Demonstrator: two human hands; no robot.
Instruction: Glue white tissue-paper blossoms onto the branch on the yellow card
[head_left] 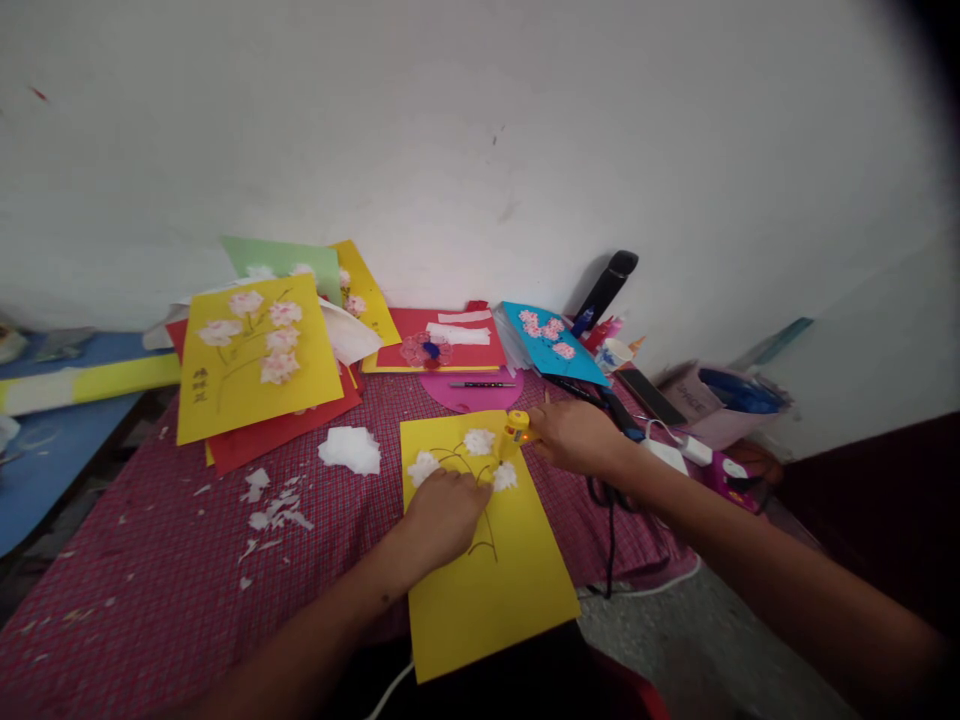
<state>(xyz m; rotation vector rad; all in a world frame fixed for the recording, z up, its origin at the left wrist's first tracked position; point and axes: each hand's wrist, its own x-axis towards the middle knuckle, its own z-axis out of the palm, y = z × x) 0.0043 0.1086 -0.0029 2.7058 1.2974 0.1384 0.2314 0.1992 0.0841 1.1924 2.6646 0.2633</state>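
A yellow sheet of card (487,620) lies in front of me, overhanging the table's front edge. Thin dark stems are drawn on it, with white paper flowers (478,441) near the top. My right hand (574,437) grips a yellow hot glue gun (514,432), its nozzle pointing down at the right-hand white flower (504,477). A small orange light glows on the gun. Over the card's middle, my left hand (448,512) has its fingers curled together beside that same flower. Whatever its fingertips pinch is hidden.
White paper pieces (350,450) and torn scraps (277,512) lie on the checked tablecloth (172,600). Finished flower cards (259,370) are piled at left. A blue card (555,345), a black bottle (609,288) and a power strip (731,480) with cords stand right.
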